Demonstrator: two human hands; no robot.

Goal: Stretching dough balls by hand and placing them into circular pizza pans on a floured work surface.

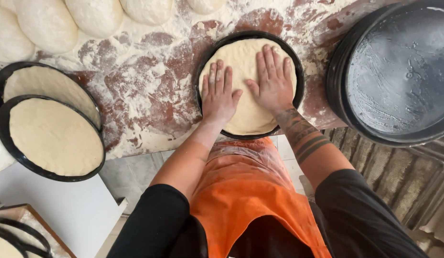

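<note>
Dough balls (95,16): you see a row of them at 11 o'clock, resting on the floured counter (150,81).
Filled pans (52,138): at 9 o'clock you have two overlapping black pans, each with flattened dough.
Empty pans (398,71): a stack sits at 2 o'clock.
Apron (250,191): orange, at 6 o'clock below you.
</note>
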